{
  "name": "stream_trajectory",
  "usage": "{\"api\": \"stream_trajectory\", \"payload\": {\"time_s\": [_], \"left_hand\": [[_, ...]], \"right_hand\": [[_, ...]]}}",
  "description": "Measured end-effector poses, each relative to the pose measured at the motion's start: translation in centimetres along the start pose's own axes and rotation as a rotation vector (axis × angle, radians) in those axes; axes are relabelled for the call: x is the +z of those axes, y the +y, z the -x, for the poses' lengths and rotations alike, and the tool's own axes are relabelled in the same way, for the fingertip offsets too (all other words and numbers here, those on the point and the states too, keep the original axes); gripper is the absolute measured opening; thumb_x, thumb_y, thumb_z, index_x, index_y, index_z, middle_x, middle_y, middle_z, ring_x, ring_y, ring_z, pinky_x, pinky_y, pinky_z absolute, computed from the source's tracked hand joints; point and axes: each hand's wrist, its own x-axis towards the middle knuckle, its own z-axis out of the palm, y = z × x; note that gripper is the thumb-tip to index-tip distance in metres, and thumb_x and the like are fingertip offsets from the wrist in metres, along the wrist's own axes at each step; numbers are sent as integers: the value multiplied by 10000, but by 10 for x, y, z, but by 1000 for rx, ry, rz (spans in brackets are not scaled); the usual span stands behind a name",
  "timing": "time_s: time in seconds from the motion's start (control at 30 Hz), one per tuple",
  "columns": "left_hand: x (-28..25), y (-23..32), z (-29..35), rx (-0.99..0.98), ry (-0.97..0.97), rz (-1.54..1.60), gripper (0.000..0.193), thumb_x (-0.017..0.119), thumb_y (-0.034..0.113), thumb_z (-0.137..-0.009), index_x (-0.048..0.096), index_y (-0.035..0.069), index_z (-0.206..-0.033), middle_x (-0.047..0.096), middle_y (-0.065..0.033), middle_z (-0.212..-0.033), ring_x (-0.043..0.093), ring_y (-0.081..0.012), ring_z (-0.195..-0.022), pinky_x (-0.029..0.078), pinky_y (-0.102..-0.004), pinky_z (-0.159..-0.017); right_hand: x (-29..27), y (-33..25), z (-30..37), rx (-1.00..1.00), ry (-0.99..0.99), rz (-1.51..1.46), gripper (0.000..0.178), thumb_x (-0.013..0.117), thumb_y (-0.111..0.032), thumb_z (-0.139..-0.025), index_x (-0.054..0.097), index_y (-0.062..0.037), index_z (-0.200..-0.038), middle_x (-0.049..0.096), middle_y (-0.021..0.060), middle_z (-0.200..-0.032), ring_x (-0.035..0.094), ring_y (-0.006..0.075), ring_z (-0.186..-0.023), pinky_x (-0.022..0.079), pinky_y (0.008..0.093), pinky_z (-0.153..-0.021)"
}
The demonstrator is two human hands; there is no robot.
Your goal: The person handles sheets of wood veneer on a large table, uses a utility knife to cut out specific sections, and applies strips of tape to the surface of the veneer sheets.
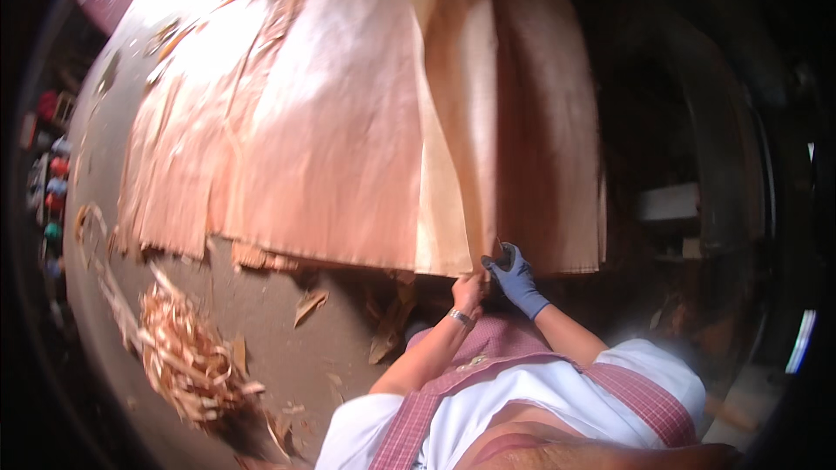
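Observation:
Large reddish-brown wood veneer sheets (340, 157) lie stacked in front of me. One veneer sheet (442, 209) rises in a tall fold, its paler side showing. My left hand (468, 293), bare with a metal watch (461, 317) at the wrist, is closed on the near edge of this raised sheet. Just right of it and almost touching, my right hand (515, 280) wears a blue glove with dark fingertips. Its fingers are bent together at the base of the fold. A small dark sliver shows by them; what they hold is too small to name.
A heap of curled veneer strips (187, 352) sits on the floor at the lower left. Torn veneer pieces (309, 305) are scattered below the stack's near edge. Several coloured items (57, 183) line the far left. A pale block (670, 203) stands in the dark area at right.

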Motion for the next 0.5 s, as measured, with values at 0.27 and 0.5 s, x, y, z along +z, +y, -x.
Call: {"api": "stream_trajectory", "payload": {"time_s": [0.27,0.5], "left_hand": [[-124,92,37,69,-214,173,632,547,577,-900,513,24,-1204,616,-131,-1163,606,-268,-1042,499,-472,-886],[-125,126,9,509,28,184,234,666,219,-901,628,51,-1060,656,-59,-1016,648,-200,-848,577,-380,-685]], "right_hand": [[-46,36,4,259,111,-661,369,741,-224,-841,610,-35,-1129,572,-21,-969,490,79,-863,428,265,-759],[-122,49,-2,125,151,-259,222,699,-226,-876,602,-28,-853,565,-22,-670,499,106,-581,426,304,-534]]}}
